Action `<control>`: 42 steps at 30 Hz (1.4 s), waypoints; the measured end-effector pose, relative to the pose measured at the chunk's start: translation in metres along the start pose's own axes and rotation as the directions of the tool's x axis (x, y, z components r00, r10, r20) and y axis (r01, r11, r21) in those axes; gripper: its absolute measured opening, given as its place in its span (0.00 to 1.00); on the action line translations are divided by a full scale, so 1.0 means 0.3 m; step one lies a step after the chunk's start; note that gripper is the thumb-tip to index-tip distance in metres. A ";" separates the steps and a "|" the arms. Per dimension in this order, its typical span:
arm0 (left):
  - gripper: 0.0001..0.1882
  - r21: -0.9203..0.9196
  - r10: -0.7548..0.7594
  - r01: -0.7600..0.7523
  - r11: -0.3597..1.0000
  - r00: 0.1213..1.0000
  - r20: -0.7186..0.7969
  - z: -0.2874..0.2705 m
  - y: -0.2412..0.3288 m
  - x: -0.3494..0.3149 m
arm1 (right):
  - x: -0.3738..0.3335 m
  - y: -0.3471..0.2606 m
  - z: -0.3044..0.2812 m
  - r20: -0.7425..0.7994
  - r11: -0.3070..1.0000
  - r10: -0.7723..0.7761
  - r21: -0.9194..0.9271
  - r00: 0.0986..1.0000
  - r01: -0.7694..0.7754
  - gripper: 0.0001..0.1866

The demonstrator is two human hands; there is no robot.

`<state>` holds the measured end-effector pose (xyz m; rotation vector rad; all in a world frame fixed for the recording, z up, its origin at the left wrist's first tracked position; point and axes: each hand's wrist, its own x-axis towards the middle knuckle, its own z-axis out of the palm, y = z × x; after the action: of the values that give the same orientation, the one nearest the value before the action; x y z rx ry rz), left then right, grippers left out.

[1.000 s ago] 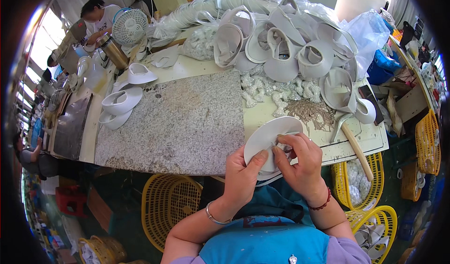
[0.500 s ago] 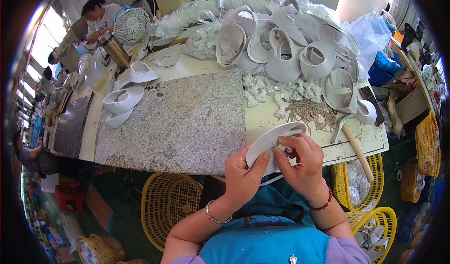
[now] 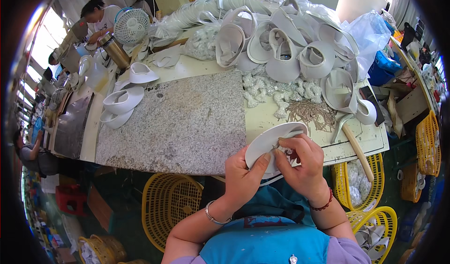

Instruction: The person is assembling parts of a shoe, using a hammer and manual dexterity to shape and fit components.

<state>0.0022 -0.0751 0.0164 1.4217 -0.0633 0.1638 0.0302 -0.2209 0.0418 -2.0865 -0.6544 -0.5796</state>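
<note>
A white visor-shaped piece (image 3: 267, 140), with a curved brim and a folded band, is tilted up just over the table's front edge. My left hand (image 3: 246, 170) is closed on its left side, the thumb pressing against the inner face. Thumb and forefinger of my right hand (image 3: 302, 161) are pinched together at the inside of the piece, near its right edge. A thin dark sliver shows by those fingertips, too small to name. Something pale and glittery is partly hidden under the right fingers.
A speckled grey slab (image 3: 173, 118) covers the table's left part. Similar white pieces (image 3: 286, 53) are heaped at the back right. Brown thin strips (image 3: 311, 114) lie by glittery trimmings (image 3: 281, 97). A hammer (image 3: 356, 149) overhangs the front edge. Yellow baskets (image 3: 171, 203) stand below.
The white piece has turned slightly, showing more of its inner face. My hands have barely shifted and keep their hold.
</note>
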 end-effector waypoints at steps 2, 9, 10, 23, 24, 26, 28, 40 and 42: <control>0.10 -0.031 -0.020 0.020 0.999 1.000 0.000 0.002 -0.001 0.001 | -0.001 0.001 0.000 0.002 1.000 -0.002 -0.001 1.000 0.002 0.12; 0.09 -0.102 -0.054 0.055 0.993 0.998 0.011 0.009 -0.006 -0.002 | 0.000 -0.003 0.001 -0.013 1.000 0.025 0.000 1.000 -0.025 0.11; 0.09 -0.105 -0.053 0.054 0.993 0.999 0.009 0.009 -0.007 -0.003 | 0.001 -0.004 0.002 -0.013 1.000 0.025 0.000 1.000 -0.025 0.11; 0.11 0.080 0.060 -0.058 0.995 0.998 -0.016 0.010 -0.018 -0.015 | 0.005 -0.003 0.010 -0.042 1.000 0.018 -0.015 0.999 -0.019 0.11; 0.12 0.220 0.175 -0.172 0.960 0.984 0.006 0.010 -0.014 -0.016 | 0.006 -0.005 0.009 -0.049 1.000 0.020 -0.009 0.999 -0.021 0.10; 0.13 0.351 0.284 -0.281 0.893 0.958 0.044 0.008 -0.011 -0.011 | 0.007 -0.007 0.004 -0.040 1.000 0.011 -0.019 0.999 -0.011 0.10; 0.17 0.455 0.529 -0.555 0.696 0.825 0.197 0.002 -0.007 0.007 | 0.008 -0.009 0.001 -0.032 1.000 0.001 -0.028 0.999 -0.001 0.10; 0.16 0.484 0.621 -0.685 0.545 0.717 0.317 0.016 -0.006 0.012 | 0.005 -0.004 -0.010 -0.040 0.994 -0.076 -0.078 0.996 0.073 0.11; 0.18 0.461 0.571 -0.654 0.600 0.754 0.326 0.005 -0.006 -0.003 | 0.003 -0.007 -0.012 -0.053 0.999 0.005 0.046 0.999 -0.002 0.11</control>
<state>0.0015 -0.0770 0.0148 1.9527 -0.6963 0.7073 0.0290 -0.2227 0.0456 -2.0218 -0.6277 -0.6104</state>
